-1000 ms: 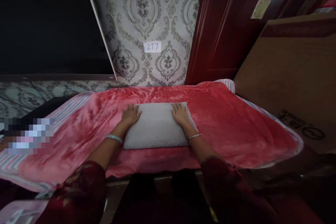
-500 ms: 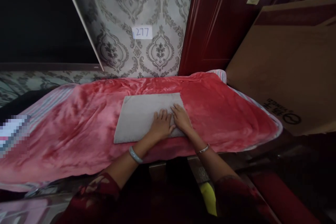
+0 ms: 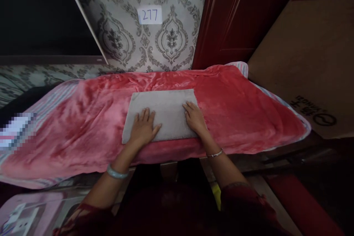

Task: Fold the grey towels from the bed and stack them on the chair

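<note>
A grey cloth [image 3: 168, 107], roughly rectangular and plush-looking, lies flat on a pink-red blanket [image 3: 235, 114]. My left hand [image 3: 143, 127] rests flat on the cloth's left part, fingers apart and the thumb pointing right. On the cloth's right edge lies my right hand [image 3: 195, 118], with its fingers stretched out toward the upper left. Neither hand grips anything. The patches of cloth beneath both palms are hidden.
A large cardboard box [image 3: 309, 66] leans at the right beside a dark red door [image 3: 238, 14]. At the upper left is a dark screen [image 3: 47, 18]. A paper marked 277 [image 3: 149, 14] is on the patterned wall [image 3: 118, 40] behind the blanket.
My left hand has slid left across the cloth, away from my right hand, which stays near the right edge. The view has tilted slightly downward.
</note>
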Motion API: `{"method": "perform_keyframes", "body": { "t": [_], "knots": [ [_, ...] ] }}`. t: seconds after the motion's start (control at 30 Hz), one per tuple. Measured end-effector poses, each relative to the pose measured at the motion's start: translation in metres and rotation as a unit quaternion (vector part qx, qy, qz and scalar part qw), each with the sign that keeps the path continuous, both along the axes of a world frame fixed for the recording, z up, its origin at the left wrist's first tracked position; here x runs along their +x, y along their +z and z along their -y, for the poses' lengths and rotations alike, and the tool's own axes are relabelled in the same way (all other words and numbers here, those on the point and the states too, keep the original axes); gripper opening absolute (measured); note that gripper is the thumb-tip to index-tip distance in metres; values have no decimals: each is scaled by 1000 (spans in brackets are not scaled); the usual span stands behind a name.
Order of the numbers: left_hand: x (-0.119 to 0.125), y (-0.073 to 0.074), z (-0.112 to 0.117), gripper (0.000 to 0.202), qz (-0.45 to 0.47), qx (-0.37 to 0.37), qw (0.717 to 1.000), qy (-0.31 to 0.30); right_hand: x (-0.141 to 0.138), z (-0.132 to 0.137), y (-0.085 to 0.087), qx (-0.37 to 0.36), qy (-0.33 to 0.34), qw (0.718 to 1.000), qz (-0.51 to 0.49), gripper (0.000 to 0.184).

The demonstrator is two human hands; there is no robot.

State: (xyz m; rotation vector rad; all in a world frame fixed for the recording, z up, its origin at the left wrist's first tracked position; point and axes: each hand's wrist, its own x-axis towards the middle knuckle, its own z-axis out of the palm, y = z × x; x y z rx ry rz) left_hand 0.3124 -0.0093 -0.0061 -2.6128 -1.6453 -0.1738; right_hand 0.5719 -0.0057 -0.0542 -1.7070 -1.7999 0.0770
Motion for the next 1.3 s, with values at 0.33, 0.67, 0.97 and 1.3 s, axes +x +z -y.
{"method": "perform_keyframes", "body": {
  "t": [0.33, 0.67, 0.97, 1.3],
  "knots": [
    [-75, -33, -16, 62, 248, 36, 965, 71, 6, -5, -9, 20, 7, 1000, -23, 47],
    [-87, -9, -26, 78, 553, -137, 802, 181, 6, -4, -7, 30, -2, 1000, -8, 47],
    [-89, 2, -38, 72, 665, -235, 675, 215, 6, -5, -9, 26, -2, 1000, -5, 48],
    [-72, 8, -63, 72, 655, -213, 689, 226, 5, -5, -13, 34, -58, 997, -24, 56]
  ]
}}
